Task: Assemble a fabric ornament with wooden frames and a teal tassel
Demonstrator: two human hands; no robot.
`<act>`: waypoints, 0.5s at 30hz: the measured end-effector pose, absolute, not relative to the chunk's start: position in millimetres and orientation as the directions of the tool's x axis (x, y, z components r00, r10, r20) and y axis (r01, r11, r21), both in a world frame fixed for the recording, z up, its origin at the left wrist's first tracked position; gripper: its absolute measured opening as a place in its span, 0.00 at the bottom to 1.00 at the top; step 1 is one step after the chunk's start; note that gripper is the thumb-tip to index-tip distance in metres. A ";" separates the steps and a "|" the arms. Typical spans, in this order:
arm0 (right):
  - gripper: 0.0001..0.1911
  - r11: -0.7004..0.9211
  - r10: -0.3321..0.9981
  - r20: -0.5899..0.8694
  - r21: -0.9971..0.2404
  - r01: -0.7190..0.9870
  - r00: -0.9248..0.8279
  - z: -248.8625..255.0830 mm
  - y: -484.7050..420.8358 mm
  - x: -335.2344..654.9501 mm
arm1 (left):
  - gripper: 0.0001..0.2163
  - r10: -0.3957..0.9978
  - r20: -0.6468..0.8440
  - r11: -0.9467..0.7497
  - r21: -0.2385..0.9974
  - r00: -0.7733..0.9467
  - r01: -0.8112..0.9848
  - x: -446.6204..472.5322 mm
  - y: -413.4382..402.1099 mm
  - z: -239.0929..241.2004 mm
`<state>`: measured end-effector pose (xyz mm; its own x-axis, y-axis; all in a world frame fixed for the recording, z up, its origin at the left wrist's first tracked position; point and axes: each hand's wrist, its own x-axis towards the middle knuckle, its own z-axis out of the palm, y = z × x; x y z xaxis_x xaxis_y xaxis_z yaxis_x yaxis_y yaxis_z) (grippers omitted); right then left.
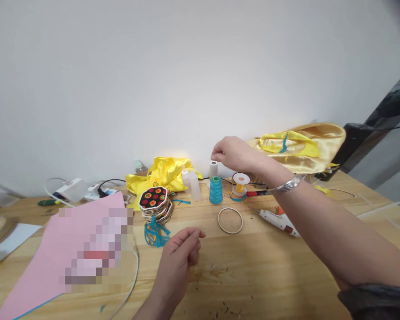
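Beside an upright white spool [214,169], right grip [235,153] curls — left grip [182,250] likewise, contents unclear.

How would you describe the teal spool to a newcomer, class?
On the wooden table, find the pale ring. Just behind it, slightly left, the teal spool stands upright. Its teal thread windings set it apart from the white roll behind.

Wooden table [253,278]: white spool [213,170], teal thread cone [216,192], ring [218,218].

left hand [182,251] low, thumb over curled fingers [194,258]; right arm [313,222] stretched forward, right hand [235,153] higher, fingertips bunched, pointing left.
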<state>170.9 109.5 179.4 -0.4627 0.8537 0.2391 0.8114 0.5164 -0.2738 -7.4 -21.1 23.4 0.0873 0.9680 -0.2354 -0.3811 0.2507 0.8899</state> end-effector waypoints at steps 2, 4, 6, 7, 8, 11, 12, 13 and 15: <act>0.14 0.544 0.833 0.253 -0.223 0.809 -0.491 175.3 114.8 156.6 | 0.14 0.973 -0.212 0.229 0.934 0.092 -0.273 -4.1 -21.9 12.8; 0.13 0.600 0.793 0.237 -0.151 0.785 -0.561 169.3 118.4 138.6 | 0.15 0.977 -0.191 0.205 0.962 0.092 -0.179 -1.6 -22.3 4.5; 0.11 0.660 0.741 0.215 -0.065 0.748 -0.636 162.0 120.4 118.2 | 0.16 0.979 -0.185 0.196 0.971 0.086 -0.134 -0.4 -22.1 -0.4; 0.11 0.687 0.714 0.204 -0.019 0.726 -0.670 158.1 121.1 107.5 | 0.17 0.979 -0.186 0.195 0.973 0.082 -0.126 -0.4 -21.9 -1.7; 0.11 0.711 0.686 0.194 0.026 0.703 -0.701 153.9 122.2 96.8 | 0.17 0.979 -0.187 0.196 0.973 0.080 -0.124 -0.6 -21.8 -2.5; 0.11 0.759 0.617 0.154 0.143 0.636 -0.771 140.1 129.5 66.4 | 0.17 0.979 -0.187 0.195 0.974 0.080 -0.112 -2.5 -22.3 -3.2; 0.11 0.764 0.606 0.140 0.172 0.622 -0.783 135.2 133.5 57.5 | 0.17 0.979 -0.186 0.194 0.975 0.080 -0.108 -3.3 -22.7 -3.3; 0.11 0.766 0.600 0.126 0.194 0.613 -0.790 130.5 138.2 49.6 | 0.17 0.979 -0.185 0.194 0.976 0.082 -0.104 -3.9 -23.2 -3.4; 0.10 0.768 0.595 0.094 0.229 0.599 -0.798 122.4 148.2 37.4 | 0.17 0.979 -0.184 0.192 0.977 0.085 -0.098 -4.8 -24.0 -3.3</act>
